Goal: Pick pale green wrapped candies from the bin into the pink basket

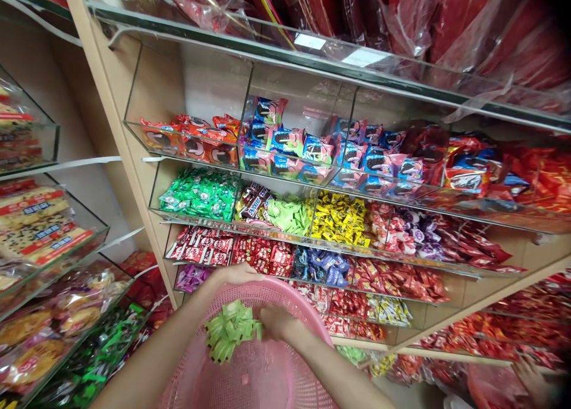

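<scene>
My left hand (235, 273) is curled over the far rim of a pink plastic basket (272, 376) and holds it up before the shelves. Inside the basket lies a heap of small light-green candy packets (226, 333). My right hand (275, 321) reaches into the basket, fingers bent and closed on the right edge of that green heap. A bin of the same light-green packets (289, 216) sits on the second shelf above the basket.
Clear acrylic bins (312, 177) in tiers hold wrapped sweets: orange and blue biscuit packs on top, then green, yellow and purple candies, red bars lower. Cracker bins (40, 225) stand at left. Red bagged goods (401, 10) lie overhead.
</scene>
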Demonstrator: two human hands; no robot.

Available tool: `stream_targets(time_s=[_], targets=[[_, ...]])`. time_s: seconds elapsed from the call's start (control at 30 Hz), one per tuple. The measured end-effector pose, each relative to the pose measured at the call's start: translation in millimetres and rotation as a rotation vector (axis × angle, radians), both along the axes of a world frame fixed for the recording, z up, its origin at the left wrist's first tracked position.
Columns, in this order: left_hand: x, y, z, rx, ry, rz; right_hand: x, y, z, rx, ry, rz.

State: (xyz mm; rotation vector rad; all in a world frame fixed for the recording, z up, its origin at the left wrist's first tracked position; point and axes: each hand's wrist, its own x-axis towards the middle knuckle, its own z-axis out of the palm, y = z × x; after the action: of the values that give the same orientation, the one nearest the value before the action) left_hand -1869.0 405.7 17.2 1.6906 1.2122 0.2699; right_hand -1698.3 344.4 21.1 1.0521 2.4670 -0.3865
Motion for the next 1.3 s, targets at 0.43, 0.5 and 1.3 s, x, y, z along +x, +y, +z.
stream_targets(time_s=[0.43, 0.5, 1.3], targets=[[1.4, 4.5, -16.3, 0.013, 0.06, -0.031, 2.0, 0.5, -20.7, 0.074, 0.056, -0.016], [3.3, 4.9, -17.2, 0.03, 0.067, -0.034, 2.4, -0.6, -18.8, 0.096, 0.063, -0.035], [-6.6, 2.0, 8.4, -0.015, -0.119, 0.058, 15.7, 108.5, 185.2, 0.566, 0.333, -0.394]])
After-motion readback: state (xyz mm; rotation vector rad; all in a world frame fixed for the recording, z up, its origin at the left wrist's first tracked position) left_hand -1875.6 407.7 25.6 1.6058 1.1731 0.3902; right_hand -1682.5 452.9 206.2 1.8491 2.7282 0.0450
